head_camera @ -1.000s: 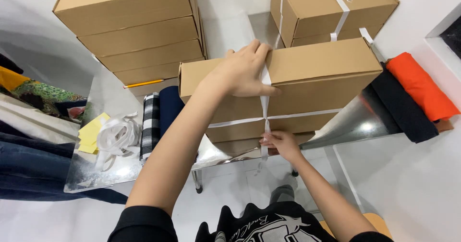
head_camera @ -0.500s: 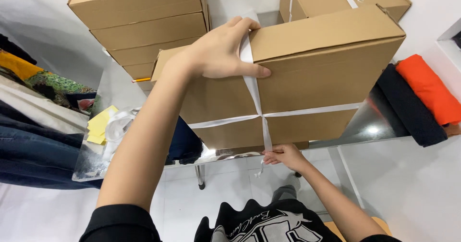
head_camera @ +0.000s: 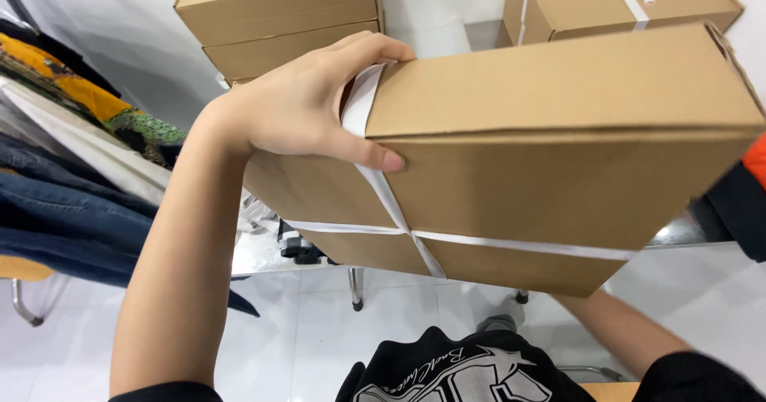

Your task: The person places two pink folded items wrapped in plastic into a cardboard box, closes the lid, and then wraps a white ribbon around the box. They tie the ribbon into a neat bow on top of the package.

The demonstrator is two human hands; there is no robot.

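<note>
So the left hand [head_camera: 307, 107] is clamped over the top edge of a brown cardboard box [head_camera: 558, 163], thumb on the front face, fingers curled over the top, pinning the white strap [head_camera: 363, 103] that crosses the box. The box is tilted up close to the camera, above the white floor [head_camera: 303, 330]. The right hand is hidden under the box, only its forearm [head_camera: 618, 330] shows, so I can't tell its grip. More cardboard boxes [head_camera: 275, 11] are stacked behind, and a strapped one [head_camera: 622, 3] sits at top right.
</note>
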